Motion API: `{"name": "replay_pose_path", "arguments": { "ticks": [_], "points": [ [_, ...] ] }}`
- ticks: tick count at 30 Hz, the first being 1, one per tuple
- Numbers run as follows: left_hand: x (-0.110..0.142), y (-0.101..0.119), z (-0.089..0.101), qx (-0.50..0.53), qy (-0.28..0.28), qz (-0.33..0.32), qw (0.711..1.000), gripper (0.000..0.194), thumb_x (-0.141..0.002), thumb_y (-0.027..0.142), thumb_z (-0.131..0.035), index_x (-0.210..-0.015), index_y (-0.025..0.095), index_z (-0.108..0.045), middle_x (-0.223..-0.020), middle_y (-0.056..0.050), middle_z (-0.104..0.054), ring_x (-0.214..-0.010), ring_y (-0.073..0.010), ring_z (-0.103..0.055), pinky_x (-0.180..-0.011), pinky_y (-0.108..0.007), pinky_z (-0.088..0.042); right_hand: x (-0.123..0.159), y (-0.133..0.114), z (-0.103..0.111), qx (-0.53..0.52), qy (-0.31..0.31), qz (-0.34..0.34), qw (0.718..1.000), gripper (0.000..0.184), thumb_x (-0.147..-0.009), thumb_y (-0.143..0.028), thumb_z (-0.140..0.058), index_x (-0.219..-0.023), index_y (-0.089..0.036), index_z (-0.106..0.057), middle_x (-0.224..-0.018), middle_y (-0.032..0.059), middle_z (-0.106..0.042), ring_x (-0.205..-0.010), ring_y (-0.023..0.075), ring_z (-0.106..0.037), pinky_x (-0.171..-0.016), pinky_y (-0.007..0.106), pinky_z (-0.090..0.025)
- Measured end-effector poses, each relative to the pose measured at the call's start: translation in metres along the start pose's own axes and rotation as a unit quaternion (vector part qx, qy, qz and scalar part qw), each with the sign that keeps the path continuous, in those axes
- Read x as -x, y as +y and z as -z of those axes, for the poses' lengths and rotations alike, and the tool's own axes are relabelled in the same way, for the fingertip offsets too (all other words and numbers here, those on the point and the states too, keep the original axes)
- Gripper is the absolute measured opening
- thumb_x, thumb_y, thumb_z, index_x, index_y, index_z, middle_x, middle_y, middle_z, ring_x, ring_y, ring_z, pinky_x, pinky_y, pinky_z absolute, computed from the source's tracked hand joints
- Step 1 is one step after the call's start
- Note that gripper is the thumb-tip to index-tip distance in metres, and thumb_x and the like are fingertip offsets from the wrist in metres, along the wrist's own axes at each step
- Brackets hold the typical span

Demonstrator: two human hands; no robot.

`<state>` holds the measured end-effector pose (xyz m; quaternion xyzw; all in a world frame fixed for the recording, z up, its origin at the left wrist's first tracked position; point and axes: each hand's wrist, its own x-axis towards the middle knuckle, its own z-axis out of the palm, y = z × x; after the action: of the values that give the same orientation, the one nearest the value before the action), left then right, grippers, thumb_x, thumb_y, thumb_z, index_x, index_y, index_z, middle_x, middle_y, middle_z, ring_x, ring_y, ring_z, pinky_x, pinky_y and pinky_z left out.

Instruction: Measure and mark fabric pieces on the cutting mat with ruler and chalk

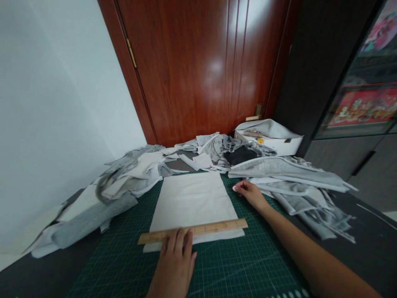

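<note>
A white rectangle of cloth (pixel 192 194) lies flat on the green gridded cutting mat (pixel 214 269). Across its near end runs a wooden ruler (pixel 214 228), slightly slanted, with a strip of cloth showing below it. My left hand (pixel 176 256) rests on the ruler's left half, fingers stretched out and pressing down. Beyond the cloth's right edge, my right hand (pixel 248 192) is over the mat, its thumb and fingers pinched on a small pale pink piece (pixel 235 188). What kind of piece that is, I cannot make out.
Grey and white fabric scraps (pixel 124 186) are heaped at the left against the wall. More grey fabric (pixel 288 171) lies at the right. A white box (pixel 282 145) with cloth over it stands at the back right, before a brown wooden door (pixel 192 74).
</note>
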<state>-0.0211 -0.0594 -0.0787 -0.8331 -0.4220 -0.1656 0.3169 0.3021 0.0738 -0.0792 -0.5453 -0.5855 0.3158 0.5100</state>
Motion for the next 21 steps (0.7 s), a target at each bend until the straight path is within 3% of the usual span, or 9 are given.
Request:
{"name": "replay_pose_path", "arguments": {
  "ticks": [7, 13, 21],
  "points": [
    [-0.002, -0.008, 0.007, 0.027, 0.009, -0.03, 0.999, 0.034, -0.091, 0.029, -0.042, -0.115, 0.012, -0.06, -0.115, -0.013, -0.065, -0.105, -0.0261, -0.06, -0.088, -0.04, -0.05, 0.005, -0.002, -0.001, 0.05, -0.017, 0.046, 0.998, 0.027, -0.075, -0.046, -0.06, -0.076, -0.019, -0.063, -0.07, 0.001, -0.061, -0.068, 0.0178, -0.055, -0.066, 0.029, -0.042],
    [0.01, -0.012, 0.014, 0.066, -0.008, -0.042, 0.997, 0.037, -0.091, 0.035, -0.046, -0.122, 0.016, -0.055, -0.117, -0.011, -0.065, -0.104, -0.0251, -0.061, -0.086, -0.037, -0.052, 0.007, -0.004, -0.002, 0.045, -0.018, 0.047, 0.998, 0.026, -0.075, -0.045, -0.06, -0.076, -0.019, -0.063, -0.072, 0.0014, -0.062, -0.07, 0.0187, -0.057, -0.069, 0.03, -0.043],
    [0.003, -0.027, 0.019, 0.181, -0.055, -0.005, 0.982, 0.036, -0.088, 0.026, -0.051, -0.123, 0.022, -0.052, -0.114, -0.006, -0.064, -0.104, -0.0223, -0.06, -0.09, -0.036, -0.052, 0.008, -0.006, -0.002, 0.046, -0.019, 0.048, 0.998, 0.024, -0.075, -0.043, -0.06, -0.075, -0.02, -0.063, -0.073, 0.0018, -0.063, -0.072, 0.0193, -0.058, -0.07, 0.031, -0.043]
  ]
}}
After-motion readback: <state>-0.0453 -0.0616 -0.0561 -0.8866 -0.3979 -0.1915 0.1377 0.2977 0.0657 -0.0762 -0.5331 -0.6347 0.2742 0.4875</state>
